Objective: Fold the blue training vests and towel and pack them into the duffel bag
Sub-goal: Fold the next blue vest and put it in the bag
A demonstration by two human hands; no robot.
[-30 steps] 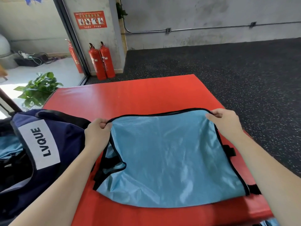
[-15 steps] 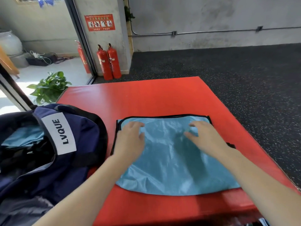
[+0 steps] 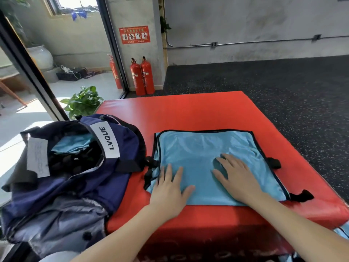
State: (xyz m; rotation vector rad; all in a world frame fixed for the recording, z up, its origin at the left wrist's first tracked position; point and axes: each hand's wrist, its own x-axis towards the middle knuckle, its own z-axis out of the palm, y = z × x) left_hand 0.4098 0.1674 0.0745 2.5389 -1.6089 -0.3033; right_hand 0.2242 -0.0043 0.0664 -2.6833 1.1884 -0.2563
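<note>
Both flat, straight-fingered hands, left hand [image 3: 170, 188] and right hand [image 3: 237, 178], press the blue vest [image 3: 200, 148]; smooth outward toward 3 and 9 o'clock

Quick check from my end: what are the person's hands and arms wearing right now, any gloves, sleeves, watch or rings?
Nothing is worn that this view shows. The left hand and right hand are bare, with no gloves and no rings visible on the fingers. Both forearms are bare from the wrists down to the frame's bottom edge: no sleeves, watch, bands or markings. Anything worn higher up the arms is out of view.
</note>
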